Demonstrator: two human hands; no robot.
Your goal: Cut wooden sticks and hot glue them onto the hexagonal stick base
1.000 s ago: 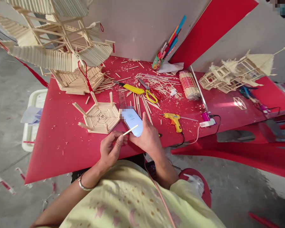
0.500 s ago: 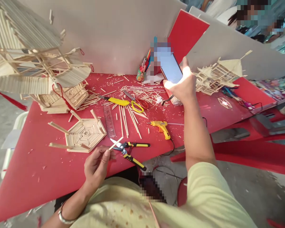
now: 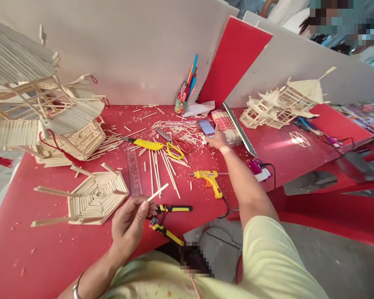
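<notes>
Between the thumb and fingers of my left hand (image 3: 131, 222) is a thin wooden stick (image 3: 158, 192), its free end pointing up and right. My right hand (image 3: 218, 138) is stretched forward with its fingers at the near edge of a smartphone (image 3: 206, 128), which is low over the stick-strewn tabletop; whether it rests there I cannot tell. Pruning shears (image 3: 176, 208) with black and yellow handles are partly behind my left hand. To the left stands a hexagonal stick base (image 3: 98, 195) with several upright posts. A yellow glue gun (image 3: 210, 180) lies below my right forearm.
On the red table (image 3: 50, 249) are a yellow utility knife (image 3: 148, 144), scissors (image 3: 174, 149), a clear ruler (image 3: 134, 172), loose sticks (image 3: 171, 168) and a packet of sticks (image 3: 226, 124). A large stick pagoda (image 3: 71, 120) stands left, a smaller stick model (image 3: 277, 104) right. A pen cup (image 3: 181, 106) stands behind.
My right hand has lowered the smartphone from a raised position down to near the tabletop, uncovering the packet of sticks. My left hand keeps the stick, and the view has shifted slightly.
</notes>
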